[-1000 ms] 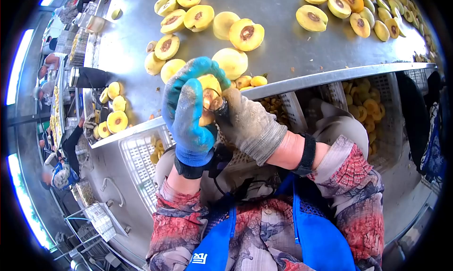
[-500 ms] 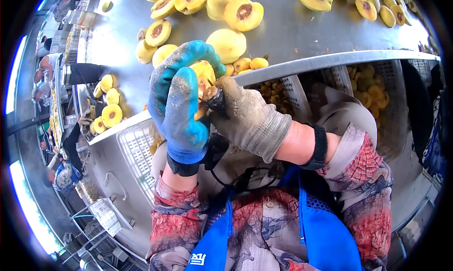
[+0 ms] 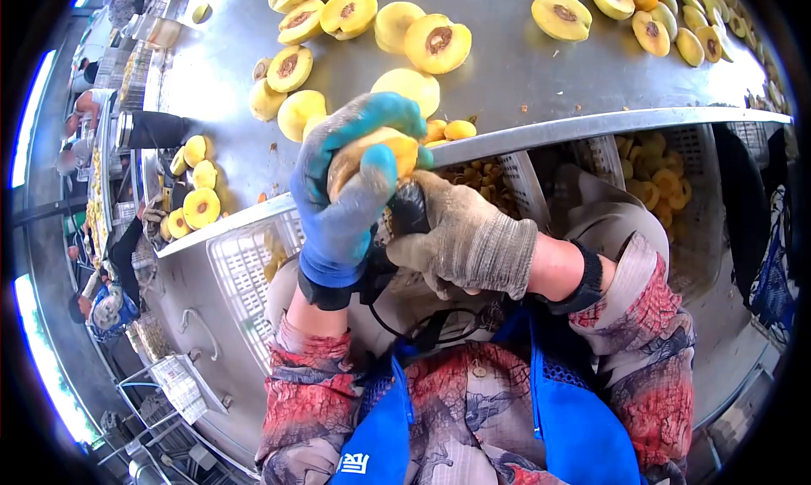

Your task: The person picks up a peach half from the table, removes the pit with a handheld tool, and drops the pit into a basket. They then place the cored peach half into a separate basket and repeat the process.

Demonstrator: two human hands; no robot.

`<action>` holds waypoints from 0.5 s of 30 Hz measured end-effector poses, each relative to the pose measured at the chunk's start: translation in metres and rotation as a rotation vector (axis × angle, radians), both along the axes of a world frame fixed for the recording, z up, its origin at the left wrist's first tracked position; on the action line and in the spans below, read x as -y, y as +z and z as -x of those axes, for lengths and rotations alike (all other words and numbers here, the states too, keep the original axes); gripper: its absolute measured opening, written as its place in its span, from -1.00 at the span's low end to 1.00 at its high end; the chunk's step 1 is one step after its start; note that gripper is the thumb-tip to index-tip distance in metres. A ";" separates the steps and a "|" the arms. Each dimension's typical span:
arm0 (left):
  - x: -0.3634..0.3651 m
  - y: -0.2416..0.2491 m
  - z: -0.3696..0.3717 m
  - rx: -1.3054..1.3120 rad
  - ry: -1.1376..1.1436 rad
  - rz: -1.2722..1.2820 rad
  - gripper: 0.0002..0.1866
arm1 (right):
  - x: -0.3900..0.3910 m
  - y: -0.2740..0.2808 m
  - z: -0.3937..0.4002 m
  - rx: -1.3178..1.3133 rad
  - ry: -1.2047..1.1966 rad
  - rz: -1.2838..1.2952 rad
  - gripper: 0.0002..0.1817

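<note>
My left hand (image 3: 325, 223), in a blue and teal work glove, is wrapped round a yellow peach half (image 3: 395, 149). In my right hand (image 3: 473, 240), gloved in dirty grey knit, is a tool with a black handle (image 3: 409, 206). Its working end is hidden against the fruit and the left glove. Both hands are close together just over the table's front edge. Beyond them lie several cut yellow peach halves (image 3: 437, 42), many with brown pits showing.
The metal table (image 3: 490, 75) has a raised edge (image 3: 591, 128). Below it stand white perforated crates (image 3: 253, 265), some holding fruit pieces (image 3: 659, 181). More peach halves (image 3: 201, 206) lie at the left. Other people (image 3: 110, 303) work along tables at far left.
My left hand has turned, so the peach half sits higher and its pit side no longer shows. My right hand has shifted slightly right and down with the black-handled tool.
</note>
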State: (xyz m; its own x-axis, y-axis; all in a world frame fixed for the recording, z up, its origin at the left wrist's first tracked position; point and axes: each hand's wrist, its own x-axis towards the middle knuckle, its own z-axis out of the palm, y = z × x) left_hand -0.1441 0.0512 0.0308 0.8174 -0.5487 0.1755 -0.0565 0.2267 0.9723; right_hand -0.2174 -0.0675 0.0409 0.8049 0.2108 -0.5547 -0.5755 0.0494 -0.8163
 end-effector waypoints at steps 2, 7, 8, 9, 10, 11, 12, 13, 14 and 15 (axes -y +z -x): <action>-0.007 -0.004 -0.006 -0.020 -0.050 -0.040 -0.54 | -0.001 -0.004 0.003 0.030 0.024 0.022 -0.50; -0.012 0.001 -0.013 -0.089 -0.206 -0.198 -0.63 | 0.003 0.001 0.010 -0.143 0.072 -0.112 -0.55; -0.009 0.005 -0.012 -0.124 -0.232 -0.188 -0.64 | 0.004 0.001 0.011 -0.198 0.072 -0.173 -0.57; -0.008 0.005 -0.011 -0.110 -0.226 -0.190 -0.64 | 0.003 0.001 0.012 -0.188 0.045 -0.163 -0.57; -0.007 0.004 -0.011 -0.096 -0.219 -0.192 -0.64 | 0.000 0.000 0.014 -0.178 0.018 -0.153 -0.57; -0.006 0.004 -0.010 -0.082 -0.214 -0.194 -0.64 | 0.000 0.000 0.014 -0.168 -0.009 -0.143 -0.58; -0.004 0.003 -0.008 -0.064 -0.175 -0.188 -0.64 | 0.001 0.000 0.014 -0.184 0.003 -0.217 -0.59; -0.001 0.002 -0.004 -0.046 -0.136 -0.182 -0.64 | 0.004 0.001 0.013 -0.199 0.016 -0.292 -0.59; 0.000 0.001 -0.002 -0.027 -0.097 -0.177 -0.64 | 0.006 0.002 0.012 -0.215 0.028 -0.368 -0.60; 0.000 0.001 -0.003 -0.051 -0.118 -0.138 -0.64 | 0.005 0.003 0.012 -0.210 0.017 -0.315 -0.61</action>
State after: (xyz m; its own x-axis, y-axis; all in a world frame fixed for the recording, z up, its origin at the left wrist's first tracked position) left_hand -0.1411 0.0509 0.0321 0.7521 -0.6570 0.0516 0.0131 0.0931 0.9956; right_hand -0.2295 -0.0723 0.0442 0.6753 0.4099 -0.6131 -0.7317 0.2682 -0.6266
